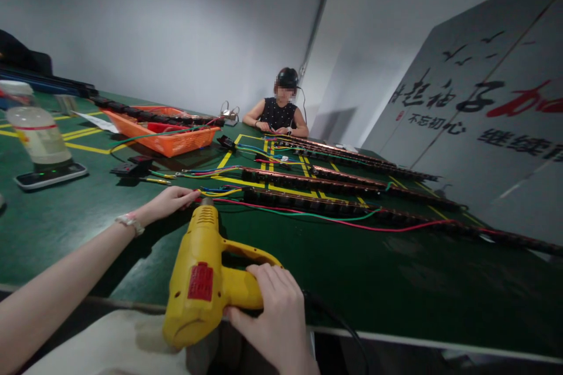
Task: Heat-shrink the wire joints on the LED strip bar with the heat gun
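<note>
Our left grip (176, 199) pinches thin multicoloured insulated wires (225, 194) above the green tabletop (360, 281); our right grip (277, 304) clasps the yellow plastic heat gun (213, 290), nozzle (206, 203) just beside the left. Misaimed heat could burn skin or insulation.

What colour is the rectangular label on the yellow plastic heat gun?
On the heat gun, the rectangular label is red, best seen in the head view.

We cannot separate the strands of the thin red, blue and yellow wires (224, 193) where the bare left hand (173, 200) pinches them. The bare right hand (277, 307) partly hides the yellow plastic heat gun (193, 252); the right edge crops the grey lettered panel (479, 64).
</note>
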Demonstrator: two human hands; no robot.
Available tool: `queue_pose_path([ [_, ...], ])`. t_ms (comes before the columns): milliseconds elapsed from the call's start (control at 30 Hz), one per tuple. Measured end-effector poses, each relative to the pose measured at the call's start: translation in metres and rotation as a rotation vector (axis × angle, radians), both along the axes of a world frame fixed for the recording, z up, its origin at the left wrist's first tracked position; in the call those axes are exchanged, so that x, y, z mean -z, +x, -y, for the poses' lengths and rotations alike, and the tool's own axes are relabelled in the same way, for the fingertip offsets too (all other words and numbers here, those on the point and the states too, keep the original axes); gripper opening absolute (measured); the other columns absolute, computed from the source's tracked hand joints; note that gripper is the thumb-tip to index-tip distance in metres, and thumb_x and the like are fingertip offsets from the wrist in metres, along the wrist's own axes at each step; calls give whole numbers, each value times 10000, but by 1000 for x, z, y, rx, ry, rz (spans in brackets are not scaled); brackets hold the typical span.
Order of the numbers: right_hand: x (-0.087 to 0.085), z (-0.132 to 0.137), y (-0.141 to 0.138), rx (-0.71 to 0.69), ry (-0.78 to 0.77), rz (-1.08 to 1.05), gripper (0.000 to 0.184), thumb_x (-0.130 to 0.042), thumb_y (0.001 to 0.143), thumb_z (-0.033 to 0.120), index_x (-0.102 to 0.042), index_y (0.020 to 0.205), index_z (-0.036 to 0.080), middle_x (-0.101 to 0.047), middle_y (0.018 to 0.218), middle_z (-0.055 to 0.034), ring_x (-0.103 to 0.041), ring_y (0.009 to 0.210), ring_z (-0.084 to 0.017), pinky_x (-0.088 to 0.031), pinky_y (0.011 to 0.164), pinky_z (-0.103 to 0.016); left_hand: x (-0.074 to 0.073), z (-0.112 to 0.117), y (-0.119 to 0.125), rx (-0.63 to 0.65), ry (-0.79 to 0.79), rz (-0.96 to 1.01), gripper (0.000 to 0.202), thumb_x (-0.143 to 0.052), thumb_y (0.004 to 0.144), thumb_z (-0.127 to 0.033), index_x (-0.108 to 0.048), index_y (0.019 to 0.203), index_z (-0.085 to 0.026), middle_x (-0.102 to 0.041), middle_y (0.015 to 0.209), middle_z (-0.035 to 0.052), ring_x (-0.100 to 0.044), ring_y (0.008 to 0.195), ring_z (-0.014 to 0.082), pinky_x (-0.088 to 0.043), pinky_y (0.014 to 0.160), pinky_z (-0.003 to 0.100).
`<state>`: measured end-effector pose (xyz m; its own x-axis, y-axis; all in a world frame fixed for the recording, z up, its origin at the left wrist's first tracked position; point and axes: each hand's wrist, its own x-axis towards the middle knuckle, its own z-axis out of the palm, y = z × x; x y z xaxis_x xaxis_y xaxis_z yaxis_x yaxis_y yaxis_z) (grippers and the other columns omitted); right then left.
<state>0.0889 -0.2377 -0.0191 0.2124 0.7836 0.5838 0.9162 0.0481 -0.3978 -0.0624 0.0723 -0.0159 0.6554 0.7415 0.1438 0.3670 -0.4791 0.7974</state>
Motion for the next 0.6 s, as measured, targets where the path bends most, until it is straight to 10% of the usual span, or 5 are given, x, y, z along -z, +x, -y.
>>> queue_pose_path([
  [600,-3,66,78,302,-31,126,316,-690,690,316,-551,952,207,-615,878,-32,-573,822,-220,-428,746,-348,6,-6,-5,90,110,-78,524,-480,761,-676,-563,646,-172,-498,568,-1,-458,555,140,-327,532,248],
])
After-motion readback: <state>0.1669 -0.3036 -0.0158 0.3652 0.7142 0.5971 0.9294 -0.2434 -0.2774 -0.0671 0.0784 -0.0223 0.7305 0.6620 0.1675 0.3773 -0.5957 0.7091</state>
